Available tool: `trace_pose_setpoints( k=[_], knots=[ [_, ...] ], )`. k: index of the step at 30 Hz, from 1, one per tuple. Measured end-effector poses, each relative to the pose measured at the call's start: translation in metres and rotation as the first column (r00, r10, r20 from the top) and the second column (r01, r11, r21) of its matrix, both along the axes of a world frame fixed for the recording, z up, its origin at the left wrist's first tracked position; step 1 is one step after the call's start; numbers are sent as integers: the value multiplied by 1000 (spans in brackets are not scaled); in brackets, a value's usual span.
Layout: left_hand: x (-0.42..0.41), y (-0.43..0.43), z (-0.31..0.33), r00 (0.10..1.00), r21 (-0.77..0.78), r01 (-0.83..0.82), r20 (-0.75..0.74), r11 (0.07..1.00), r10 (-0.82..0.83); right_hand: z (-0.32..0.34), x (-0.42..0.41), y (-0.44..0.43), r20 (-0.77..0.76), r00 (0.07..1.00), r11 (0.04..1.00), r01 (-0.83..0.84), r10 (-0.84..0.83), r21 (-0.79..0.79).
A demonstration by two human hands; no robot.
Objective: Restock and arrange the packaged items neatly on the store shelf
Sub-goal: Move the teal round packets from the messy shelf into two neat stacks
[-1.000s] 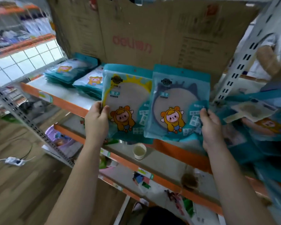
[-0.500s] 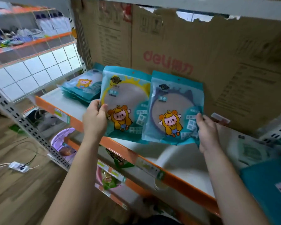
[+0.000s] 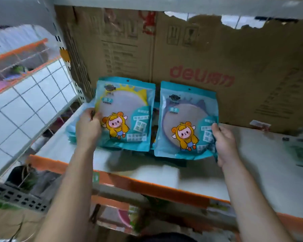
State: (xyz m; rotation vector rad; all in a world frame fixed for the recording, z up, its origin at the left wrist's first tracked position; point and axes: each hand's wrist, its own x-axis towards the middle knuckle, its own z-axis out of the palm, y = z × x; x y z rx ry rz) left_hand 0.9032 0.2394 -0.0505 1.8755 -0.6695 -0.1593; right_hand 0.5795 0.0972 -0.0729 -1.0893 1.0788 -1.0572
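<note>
Two teal plastic packets are held up side by side over the shelf, one in each hand. Each holds a round mirror behind a cartoon child in a yellow hood. The yellow-rimmed mirror packet (image 3: 124, 114) is pinched at its left edge by the left hand (image 3: 88, 126), thumb on the front and fingers behind. The purple-rimmed mirror packet (image 3: 187, 121) is pinched at its lower right edge by the right hand (image 3: 224, 142) in the same way.

Both packets stand upright with their long sides vertical and their faces turned toward the person. They are just apart from each other and close in front of the brown cardboard backing (image 3: 217, 58). Their lower edges hang above the white shelf board (image 3: 252, 154), behind its orange front rim (image 3: 147, 186).

A flat stack of teal packets (image 3: 70, 131) lies under and behind the left hand, so the yellow-rimmed packet seems nearest its place. Something dim shows in the gap between the two packets; I cannot tell what it is. To the right of the right hand the board is bare, which looks like the likely spot for the purple-rimmed one.
</note>
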Motion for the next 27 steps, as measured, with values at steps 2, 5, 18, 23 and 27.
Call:
trace_pose_setpoints(
  k=[2, 5, 18, 23, 27],
  knots=[
    [27, 1, 2, 997, 73, -3, 75, 997, -3, 0, 12, 9, 10, 999, 999, 45, -45, -2],
    [60, 0, 3, 995, 200, 8, 97, 980, -28, -3, 23, 23, 4, 995, 995, 104, -104, -2],
    [96, 1, -3, 990, 271, 120, 40, 955, -136, 0, 34, 53, -22, 967, 967, 254, -254, -1],
    [98, -1, 0, 990, 287, 105, 59, 952, -127, -1, 32, 62, -33, 969, 970, 244, -244, -4],
    [100, 1, -1, 990, 281, 82, 89, 956, -111, -1, 32, 67, -53, 970, 972, 236, -236, -3]
  ],
)
